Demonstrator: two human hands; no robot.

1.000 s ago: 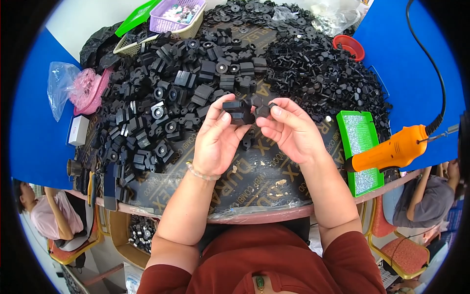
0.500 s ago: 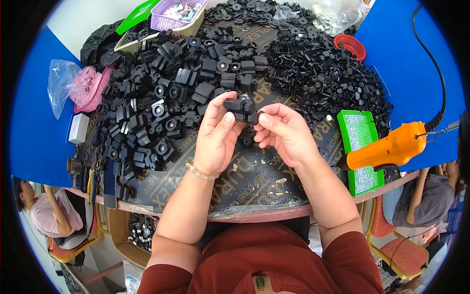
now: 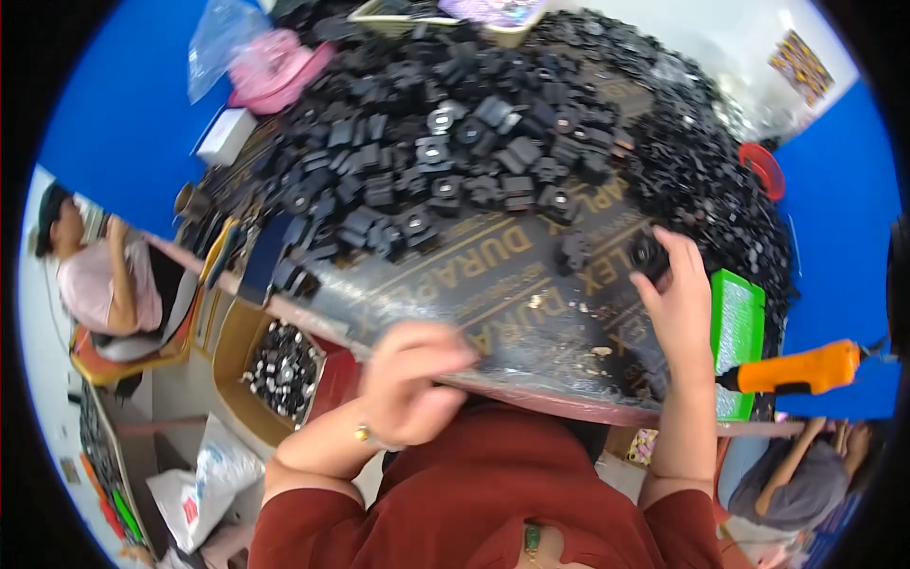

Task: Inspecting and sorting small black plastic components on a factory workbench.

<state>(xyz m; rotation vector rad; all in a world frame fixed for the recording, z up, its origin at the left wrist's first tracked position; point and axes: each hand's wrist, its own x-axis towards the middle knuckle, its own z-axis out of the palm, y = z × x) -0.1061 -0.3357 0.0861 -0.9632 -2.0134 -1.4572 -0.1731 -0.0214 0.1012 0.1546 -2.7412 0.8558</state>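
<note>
My right hand is over the right side of the table, its thumb and fingers closed round a black plastic part with a rounded face. Near the table's front edge, close to my body, my left hand is smeared by motion. Its fingers look partly curled, and I cannot make out anything in them. Beyond the hands, many black block-shaped plastic parts lie heaped on the dark printed tabletop. Another small black part lies alone, left of my right hand.
An orange power screwdriver hangs at the right, over a green tray of small silvery pieces. A red bowl stands behind. Below the table's left edge is a cardboard box holding several parts. Two people sit at the sides.
My hands have parted. The left has swung down and left to the table's front edge; the right has moved right with a black part. The view has turned and shifted left.
</note>
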